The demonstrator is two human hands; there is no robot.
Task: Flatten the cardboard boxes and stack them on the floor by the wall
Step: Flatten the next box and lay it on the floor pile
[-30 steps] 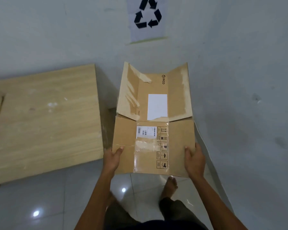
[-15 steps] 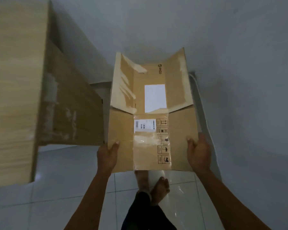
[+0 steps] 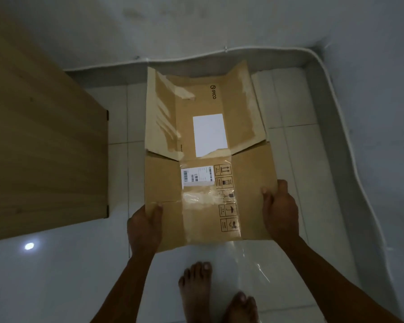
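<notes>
A flattened brown cardboard box [image 3: 203, 183] with white labels, clear tape and printed handling symbols is held low over the white tiled floor, near the corner of the wall. Its far flaps stand spread open toward the wall. My left hand [image 3: 145, 226] grips the box's near left edge. On the near right edge, my right hand [image 3: 279, 209] holds it with the thumb on top. Whether the box touches the floor I cannot tell.
A wooden table [image 3: 44, 136] stands close on the left. A white cable [image 3: 336, 108] runs along the base of the grey wall [image 3: 219, 24] and round the corner on the right. My bare feet [image 3: 196, 290] stand just behind the box on the glossy floor [image 3: 56, 276].
The box has come down from in front of the wall toward the floor, and my view has tilted downward. Both hands keep their grip on its near edges.
</notes>
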